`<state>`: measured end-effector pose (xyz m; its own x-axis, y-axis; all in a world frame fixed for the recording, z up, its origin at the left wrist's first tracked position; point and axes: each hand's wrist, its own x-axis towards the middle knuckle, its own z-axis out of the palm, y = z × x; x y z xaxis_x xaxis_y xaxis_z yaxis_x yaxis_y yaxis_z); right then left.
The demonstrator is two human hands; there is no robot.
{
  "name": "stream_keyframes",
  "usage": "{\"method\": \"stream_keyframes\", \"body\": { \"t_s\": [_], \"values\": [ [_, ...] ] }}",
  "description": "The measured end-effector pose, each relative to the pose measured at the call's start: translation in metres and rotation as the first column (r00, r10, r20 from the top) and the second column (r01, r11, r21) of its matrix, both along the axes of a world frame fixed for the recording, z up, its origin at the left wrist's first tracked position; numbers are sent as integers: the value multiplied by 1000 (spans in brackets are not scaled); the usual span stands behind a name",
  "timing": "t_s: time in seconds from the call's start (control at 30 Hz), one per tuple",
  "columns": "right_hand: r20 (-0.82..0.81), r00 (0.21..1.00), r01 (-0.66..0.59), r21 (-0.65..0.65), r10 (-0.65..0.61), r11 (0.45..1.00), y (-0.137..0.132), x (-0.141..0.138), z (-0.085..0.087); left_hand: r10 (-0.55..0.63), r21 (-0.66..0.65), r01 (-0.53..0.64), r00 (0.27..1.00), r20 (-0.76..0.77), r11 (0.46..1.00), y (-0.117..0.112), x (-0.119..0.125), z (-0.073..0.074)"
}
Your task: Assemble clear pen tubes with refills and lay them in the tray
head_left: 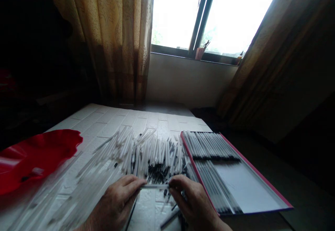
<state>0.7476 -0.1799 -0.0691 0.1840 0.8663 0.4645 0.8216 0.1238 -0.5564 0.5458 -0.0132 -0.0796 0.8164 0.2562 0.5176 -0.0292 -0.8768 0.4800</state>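
Note:
A translucent white pen barrel [156, 186] lies level between my two hands, just above the table. My left hand [119, 197] pinches its left end with thumb and forefinger. The fingers of my right hand [191, 194] close around the right end, where a dark part shows; whether it is a cap or a tip I cannot tell. Beyond my hands is a heap of loose white pen barrels [159, 150], mixed with small black pen parts [158, 173]. To the right, an open box [255, 185] with red edges holds rows of clear pens with black ends [211, 145].
A red plastic basin [39, 154] with a wavy rim stands at the left. More barrels [78, 199] lie blurred at the front left of the white brick-patterned tabletop [104, 119]. Behind are curtains [115, 38], a window, and a pink cup [199, 53] on the sill.

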Motion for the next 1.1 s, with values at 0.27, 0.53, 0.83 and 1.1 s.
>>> {"method": "stream_keyframes", "body": {
  "t_s": [0.27,0.53,0.83,1.1],
  "values": [
    [34,999,39,-5,-39,999,1,0,1,2,-32,-3,1000,-30,999,-1,1,3],
    [6,999,47,-50,-47,998,0,-1,4,-4,-14,4,999,-44,1000,-1,0,5],
    [6,1000,20,-105,-19,994,0,0,3,7,-35,-8,1000,-24,999,2,0,-3],
    [47,999,4,-70,0,998,0,-2,10,-10,10,10,1000,-11,1000,2,-1,1]
  ]
}}
